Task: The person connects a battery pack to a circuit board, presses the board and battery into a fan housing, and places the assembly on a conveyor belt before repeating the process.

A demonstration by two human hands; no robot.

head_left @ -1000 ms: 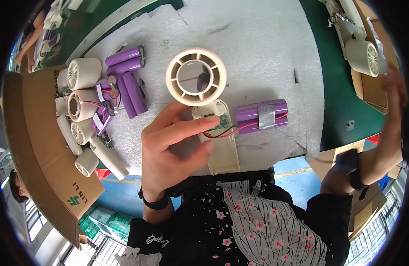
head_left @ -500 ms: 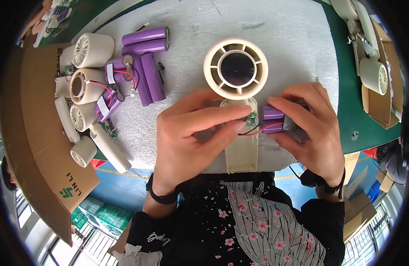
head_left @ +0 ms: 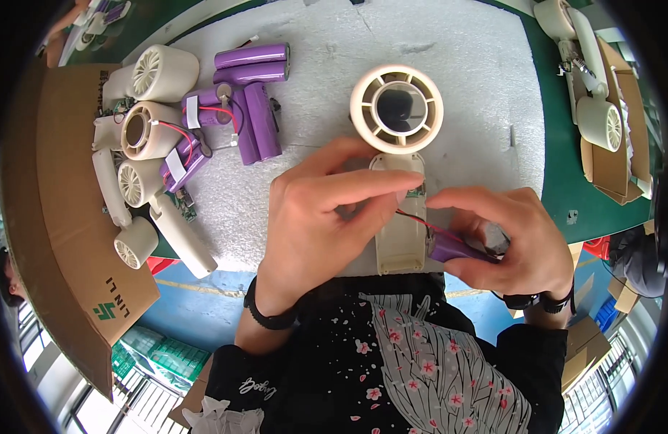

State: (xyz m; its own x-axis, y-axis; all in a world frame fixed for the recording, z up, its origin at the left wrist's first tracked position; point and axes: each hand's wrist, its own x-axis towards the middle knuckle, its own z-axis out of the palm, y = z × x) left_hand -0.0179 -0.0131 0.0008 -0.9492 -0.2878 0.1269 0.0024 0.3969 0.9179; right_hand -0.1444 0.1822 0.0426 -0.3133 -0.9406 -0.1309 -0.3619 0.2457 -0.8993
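You are clamping the purple battery pack (head_left: pixel 452 248) between thumb and fingers of your right hand (head_left: pixel 528 235), just right of the open handle (head_left: pixel 396 249), right of frame centre. Your left hand (head_left: pixel 308 217) is keeping thumb and index finger close together over the circuit board (head_left: pixel 416 193); whether they are pinching it, one cannot tell. Red and black wires (head_left: pixel 412 216) are already reaching the pack. The board is apparently sitting inside the handle; the pack is lying outside, and no cover is closing the handle.
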